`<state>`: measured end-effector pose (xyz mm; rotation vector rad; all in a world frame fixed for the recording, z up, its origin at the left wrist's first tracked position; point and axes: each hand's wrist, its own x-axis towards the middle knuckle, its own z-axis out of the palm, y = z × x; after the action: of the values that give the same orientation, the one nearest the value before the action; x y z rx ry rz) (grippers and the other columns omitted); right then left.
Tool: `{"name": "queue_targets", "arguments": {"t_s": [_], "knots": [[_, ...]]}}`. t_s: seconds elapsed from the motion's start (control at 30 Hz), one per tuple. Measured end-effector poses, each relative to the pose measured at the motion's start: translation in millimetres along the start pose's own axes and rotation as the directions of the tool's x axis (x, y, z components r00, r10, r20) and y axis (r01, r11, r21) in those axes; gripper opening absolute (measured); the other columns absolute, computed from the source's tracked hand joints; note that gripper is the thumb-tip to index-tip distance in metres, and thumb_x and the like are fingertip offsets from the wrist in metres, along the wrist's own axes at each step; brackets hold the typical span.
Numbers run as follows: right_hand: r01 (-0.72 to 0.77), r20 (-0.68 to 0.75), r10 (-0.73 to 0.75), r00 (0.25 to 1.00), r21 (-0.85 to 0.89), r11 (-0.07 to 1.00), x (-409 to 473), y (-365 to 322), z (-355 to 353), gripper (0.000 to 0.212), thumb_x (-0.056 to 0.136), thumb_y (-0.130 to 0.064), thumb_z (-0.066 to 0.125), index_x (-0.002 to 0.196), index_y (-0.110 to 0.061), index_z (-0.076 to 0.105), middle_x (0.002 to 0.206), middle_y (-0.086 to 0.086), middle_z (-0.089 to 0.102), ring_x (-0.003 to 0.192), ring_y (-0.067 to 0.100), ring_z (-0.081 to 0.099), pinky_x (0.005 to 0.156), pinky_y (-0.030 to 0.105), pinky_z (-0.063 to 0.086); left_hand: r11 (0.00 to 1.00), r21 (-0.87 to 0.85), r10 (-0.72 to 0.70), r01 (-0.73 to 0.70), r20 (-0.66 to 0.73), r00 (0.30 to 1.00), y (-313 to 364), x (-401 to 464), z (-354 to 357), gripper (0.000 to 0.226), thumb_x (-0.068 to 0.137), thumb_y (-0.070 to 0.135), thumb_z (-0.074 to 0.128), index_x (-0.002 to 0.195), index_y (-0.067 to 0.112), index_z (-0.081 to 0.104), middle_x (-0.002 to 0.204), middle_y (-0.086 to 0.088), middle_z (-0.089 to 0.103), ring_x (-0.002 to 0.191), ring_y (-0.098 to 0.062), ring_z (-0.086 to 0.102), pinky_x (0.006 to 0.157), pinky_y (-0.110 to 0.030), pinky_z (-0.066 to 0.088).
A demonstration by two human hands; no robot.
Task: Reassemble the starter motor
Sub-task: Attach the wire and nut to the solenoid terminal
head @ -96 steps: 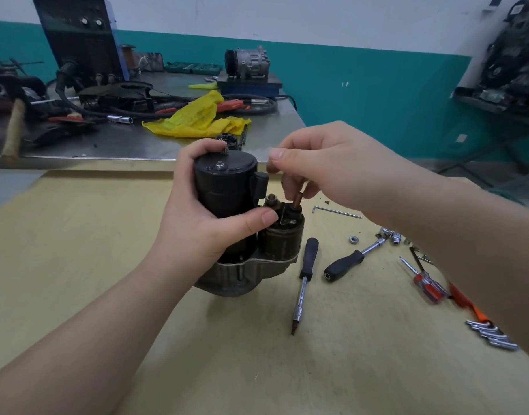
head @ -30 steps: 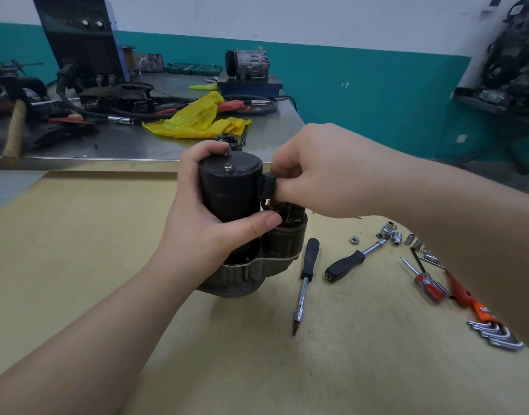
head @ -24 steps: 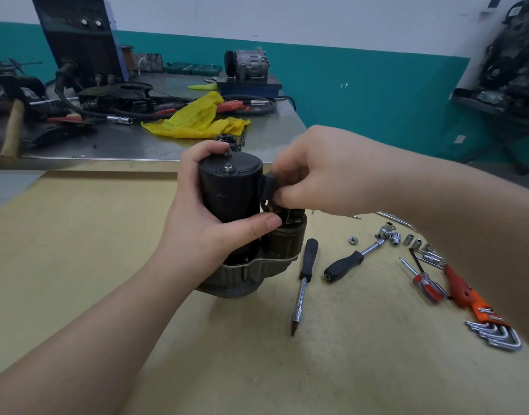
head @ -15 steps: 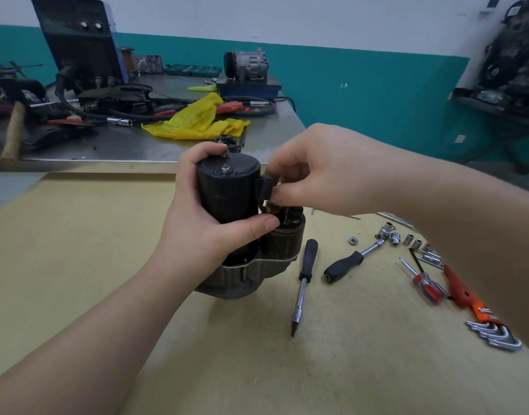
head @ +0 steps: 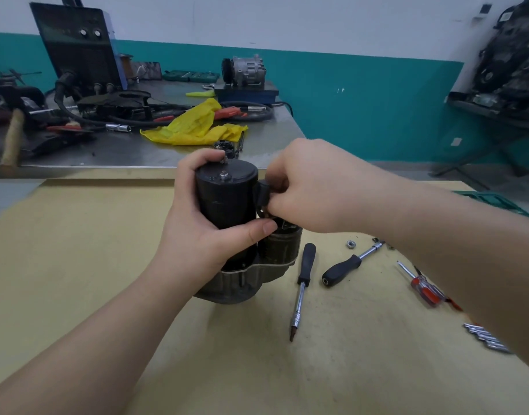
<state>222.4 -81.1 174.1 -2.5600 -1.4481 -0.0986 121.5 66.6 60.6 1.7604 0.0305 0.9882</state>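
Yellow table [head: 77, 250]: my left hand [head: 209, 235] grips one starter motor [head: 227, 205]; my right hand [head: 311, 187] curls over its top, fingertips hidden; two screwdrivers.

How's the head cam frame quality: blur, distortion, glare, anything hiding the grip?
Head view: even, soft lighting, faint shadows under the starter motor; no harsh glare. Wide-angle bending shows at the edges, in the forearms and the metal bench edge. The red screwdriver and hex keys at right look smeared. The left hand grip is sharp; the right hand covers what its fingers pinch.
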Motion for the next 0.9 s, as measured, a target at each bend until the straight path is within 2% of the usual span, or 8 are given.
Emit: {"name": "queue_targets", "arguments": {"t_s": [0.13, 0.2, 0.27, 0.4, 0.53, 0.63, 0.77, 0.9], "knots": [[-0.027, -0.126, 0.092, 0.988, 0.446, 0.895, -12, 17, 20, 0.015, 0.097, -0.043, 0.068, 0.106, -0.033, 0.075, 0.094, -0.014, 0.075, 0.09, 0.004, 0.07, 0.079, 0.03, 0.056, 1.0, -0.014, -0.024, 0.024, -0.023, 0.999, -3, 1, -3, 0.094, 0.058, 0.037, 0.101, 0.135, 0.051, 0.049, 0.132, 0.003, 0.069, 0.115, -0.021, 0.074, 0.099, -0.052, 0.062], [-0.039, -0.124, 0.178, 0.976, 0.706, 0.707, -26, 24, 43, 0.04, 0.09, -0.057, 0.068, 0.126, -0.04, 0.067, 0.113, -0.019, 0.074, 0.103, -0.002, 0.07, 0.087, 0.028, 0.056, 0.999, -0.024, -0.032, 0.031, -0.032, 0.999, -6, 2, -5, 0.094, 0.059, 0.037, 0.101, 0.137, 0.047, 0.049, 0.13, 0.003, 0.069, 0.113, -0.021, 0.075, 0.099, -0.056, 0.061], [-0.042, -0.089, 0.195, 0.977, 0.812, 0.583, -41, 26, 73, 0.058, 0.08, -0.062, 0.07, 0.135, -0.044, 0.061, 0.122, -0.025, 0.071, 0.111, -0.005, 0.067, 0.092, 0.028, 0.055, 0.999, -0.018, -0.039, 0.038, -0.038, 0.999, -7, 2, -6, 0.095, 0.059, 0.038, 0.101, 0.138, 0.046, 0.049, 0.129, 0.003, 0.069, 0.111, -0.019, 0.075, 0.099, -0.052, 0.061], [-0.049, -0.04, 0.175, 0.984, 0.877, 0.478, -47, 19, 122, 0.056, 0.079, -0.058, 0.075, 0.132, -0.055, 0.056, 0.126, -0.023, 0.07, 0.12, 0.002, 0.066, 0.103, 0.042, 0.055, 0.998, -0.045, -0.046, 0.045, -0.039, 0.998, -8, 3, -7, 0.092, 0.061, 0.037, 0.099, 0.138, 0.046, 0.05, 0.13, 0.001, 0.07, 0.11, -0.021, 0.075, 0.096, -0.046, 0.062], [-0.03, -0.075, 0.23, 0.97, 0.905, 0.425, -36, 18, 135, 0.049, 0.077, -0.059, 0.078, 0.122, -0.049, 0.06, 0.119, -0.015, 0.074, 0.113, 0.009, 0.07, 0.101, 0.048, 0.056, 0.99, -0.135, -0.046, 0.048, 0.017, 0.999, -11, 2, -11, 0.08, 0.073, 0.03, 0.091, 0.14, 0.047, 0.052, 0.126, 0.01, 0.072, 0.11, -0.017, 0.076, 0.087, -0.028, 0.062], [-0.001, -0.128, 0.268, 0.955, 0.901, 0.433, -38, 17, 142, 0.044, 0.078, -0.057, 0.078, 0.117, -0.049, 0.061, 0.114, -0.016, 0.074, 0.107, 0.008, 0.071, 0.094, 0.046, 0.059, 0.961, -0.235, -0.117, 0.143, 0.122, 0.986, -19, 6, -23, 0.079, 0.079, 0.028, 0.086, 0.147, 0.044, 0.048, 0.132, 0.003, 0.073, 0.119, -0.025, 0.074, 0.091, -0.033, 0.062], [0.022, -0.148, 0.302, 0.942, 0.923, 0.384, -42, 13, 145, 0.041, 0.08, -0.056, 0.078, 0.117, -0.05, 0.062, 0.112, -0.017, 0.074, 0.104, 0.006, 0.071, 0.089, 0.037, 0.06, 0.919, -0.19, -0.284, 0.346, 0.294, 0.913, -33, 1, -33, 0.072, 0.077, 0.063, 0.09, 0.135, 0.026, 0.071, 0.131, -0.009, 0.077, 0.122, -0.032, 0.073, 0.096, -0.038, 0.062], [-0.017, -0.098, 0.346, 0.933, 0.949, 0.314, -38, 12, 136, 0.033, 0.084, -0.046, 0.08, 0.114, -0.038, 0.07, 0.105, -0.01, 0.078, 0.098, 0.01, 0.075, 0.088, 0.041, 0.06, 0.873, -0.133, -0.441, 0.469, 0.195, 0.876, -38, -3, -17, 0.074, 0.067, 0.09, 0.077, 0.112, 0.031, 0.084, 0.116, -0.01, 0.083, 0.109, -0.029, 0.08, 0.085, -0.031, 0.065]]}}
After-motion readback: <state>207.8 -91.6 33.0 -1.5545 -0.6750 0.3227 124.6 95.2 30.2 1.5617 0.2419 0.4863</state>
